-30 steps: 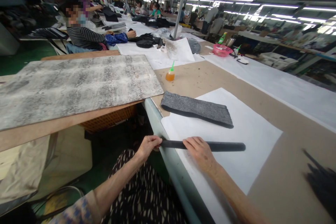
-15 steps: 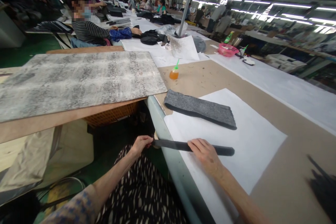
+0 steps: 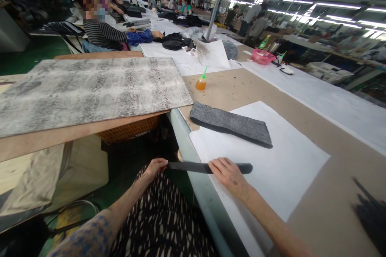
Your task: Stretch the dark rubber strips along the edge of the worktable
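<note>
A narrow black fabric strip (image 3: 189,166) stretches between my hands, its left end past the table edge and its right end over the white paper (image 3: 289,168). My left hand (image 3: 157,165) pinches the left end, off the table and above my patterned clothing. Farther right, my right hand (image 3: 227,172) has its fingers curved over the strip, gripping it; a short length sticks out beyond them. Behind the strip lies a stack of grey strips (image 3: 230,123), partly on the white paper and partly on brown paper, with neither hand touching it.
A small bottle of orange liquid (image 3: 201,83) with a green nozzle stands farther back. To the left is a large mottled board (image 3: 99,92). A person in a striped top (image 3: 104,36) works beyond it. A pink basket (image 3: 263,57) sits at the back right; a dark bundle (image 3: 370,217) lies at right.
Both my hands and the black strip have shifted left, so more of the strip hangs past the table edge. The grey stack stays in place.
</note>
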Tool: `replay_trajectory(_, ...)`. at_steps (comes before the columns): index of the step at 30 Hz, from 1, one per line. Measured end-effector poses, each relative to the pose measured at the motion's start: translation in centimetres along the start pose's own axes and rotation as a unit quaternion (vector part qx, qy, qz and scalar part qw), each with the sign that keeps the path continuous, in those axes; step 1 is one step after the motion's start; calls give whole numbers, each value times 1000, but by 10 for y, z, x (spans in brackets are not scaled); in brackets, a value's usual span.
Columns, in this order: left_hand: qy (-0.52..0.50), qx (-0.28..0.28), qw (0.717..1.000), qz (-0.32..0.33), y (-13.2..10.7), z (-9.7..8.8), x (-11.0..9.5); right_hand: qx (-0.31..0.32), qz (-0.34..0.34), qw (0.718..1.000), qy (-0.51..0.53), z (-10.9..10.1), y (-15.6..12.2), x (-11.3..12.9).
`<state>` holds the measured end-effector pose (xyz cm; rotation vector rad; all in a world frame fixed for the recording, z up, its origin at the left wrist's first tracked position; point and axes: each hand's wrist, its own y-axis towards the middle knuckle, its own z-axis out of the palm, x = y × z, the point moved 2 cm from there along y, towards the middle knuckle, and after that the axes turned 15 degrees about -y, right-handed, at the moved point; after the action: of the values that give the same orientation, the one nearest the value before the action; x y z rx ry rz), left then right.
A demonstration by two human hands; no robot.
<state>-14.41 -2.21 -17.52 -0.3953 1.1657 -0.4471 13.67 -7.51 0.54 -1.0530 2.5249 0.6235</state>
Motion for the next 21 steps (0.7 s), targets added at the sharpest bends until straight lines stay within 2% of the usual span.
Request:
replay_trajectory(5,-22,-2,1000,-12,4,-6,10,5,47,999,5,0,-18,-9)
replay_trajectory(12,-19,-44,998,-31,21,-14,23,3,-21,999,-26,1,8,11)
replay_trajectory(15,-10,-60,997,-40,22,-22,26,4,-24,999,-35,3,11,14)
replay_trajectory(19,7,-86,995,-39,17,-27,19,0,-17,999,-38,3,9,14)
replay_trajectory(21,13,-83,996,-22,12,-15,7,2,-17,999,-38,3,8,13)
